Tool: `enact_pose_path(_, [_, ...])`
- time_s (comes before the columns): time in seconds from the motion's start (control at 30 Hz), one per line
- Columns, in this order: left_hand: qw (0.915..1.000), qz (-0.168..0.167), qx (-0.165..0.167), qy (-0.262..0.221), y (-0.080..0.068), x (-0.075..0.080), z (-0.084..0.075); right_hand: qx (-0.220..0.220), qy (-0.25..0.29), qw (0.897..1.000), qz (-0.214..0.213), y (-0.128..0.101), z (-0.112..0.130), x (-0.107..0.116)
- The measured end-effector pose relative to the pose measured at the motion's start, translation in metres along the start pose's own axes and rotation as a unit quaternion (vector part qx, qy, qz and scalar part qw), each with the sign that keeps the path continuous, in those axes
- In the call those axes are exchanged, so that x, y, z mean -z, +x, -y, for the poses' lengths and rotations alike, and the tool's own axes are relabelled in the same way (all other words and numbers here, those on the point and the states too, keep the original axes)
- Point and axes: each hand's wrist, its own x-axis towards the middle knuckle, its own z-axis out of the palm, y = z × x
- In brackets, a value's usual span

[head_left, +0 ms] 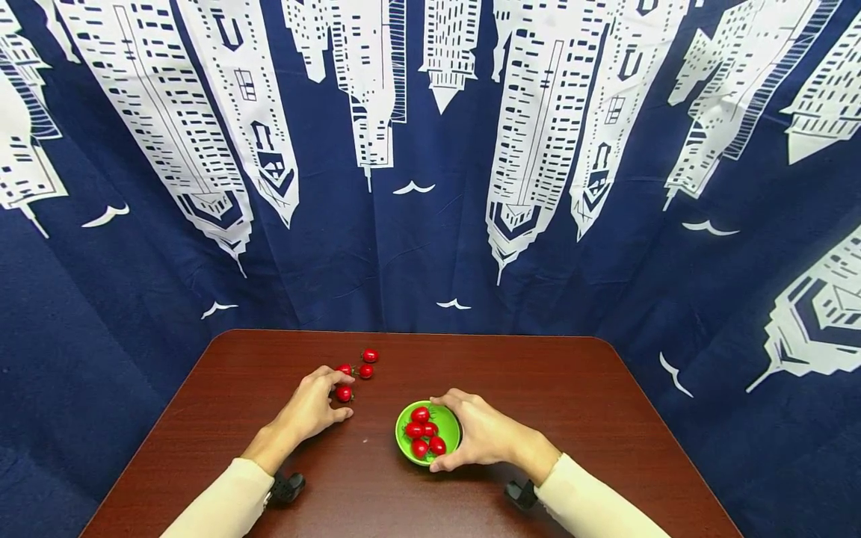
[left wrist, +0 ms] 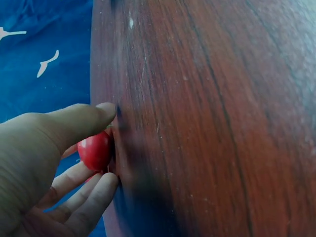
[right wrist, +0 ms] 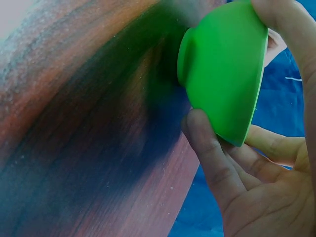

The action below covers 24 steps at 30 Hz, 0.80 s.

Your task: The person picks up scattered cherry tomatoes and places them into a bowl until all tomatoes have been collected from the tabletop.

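My right hand (head_left: 487, 432) grips the rim and side of a small green bowl (right wrist: 224, 74), with the thumb and fingers on opposite sides. Several red cherry tomatoes (head_left: 420, 415) lie inside the bowl (head_left: 446, 420); the right wrist view shows only its outer wall, its foot close to the tabletop. To the left, my left hand (head_left: 311, 403) reaches toward a cherry tomato (head_left: 344, 394) on the table. Its thumb and fingers are spread on either side of that tomato (left wrist: 95, 151) in the left wrist view. Beyond the fingertips lies another cherry tomato (head_left: 344, 369), partly hidden.
Two more cherry tomatoes, a nearer one (head_left: 366, 371) and a farther one (head_left: 370, 356), lie toward the back of the brown wooden table (head_left: 538, 373). A dark blue curtain (head_left: 403, 254) printed with white buildings hangs behind the table's far edge.
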Motion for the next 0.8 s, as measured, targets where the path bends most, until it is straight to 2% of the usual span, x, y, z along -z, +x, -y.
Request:
enact_pose_path(0.17, [0.9998,0.007,-0.005,-0.017,0.001,-0.002,0.003,-0.01,0.006,1.0,0.0,-0.001,0.0,-0.002])
enact_pose_path(0.3, [0.9994,-0.001,-0.009,-0.032,0.003,-0.003,0.004,-0.008,0.004,1.0,-0.002,0.0,0.0,-0.002])
enact_pose_path(0.4, [0.9984,-0.022,-0.033,-0.041,0.003,-0.005,0.006,-0.002,-0.002,1.0,-0.006,0.0,0.0,-0.001])
enact_pose_path(0.43, [0.9969,-0.034,-0.054,-0.045,0.003,-0.009,0.012,-0.001,-0.005,1.0,-0.008,0.0,0.0,-0.001])
enact_pose_path(0.53, [0.9948,-0.05,-0.075,-0.048,0.003,-0.01,0.013,0.003,-0.008,1.0,-0.01,0.0,0.001,-0.001])
enact_pose_path(0.6, [0.9955,-0.045,-0.068,-0.048,0.003,-0.01,0.012,0.003,-0.008,1.0,-0.009,0.0,0.001,0.0])
enact_pose_path(0.67, [0.9979,-0.031,-0.039,-0.043,0.003,-0.007,0.005,0.002,-0.005,1.0,-0.008,0.0,0.001,0.0])
enact_pose_path(0.8, [0.9993,-0.012,-0.011,-0.034,0.004,-0.005,-0.001,0.001,-0.003,1.0,-0.005,0.0,0.001,0.0])
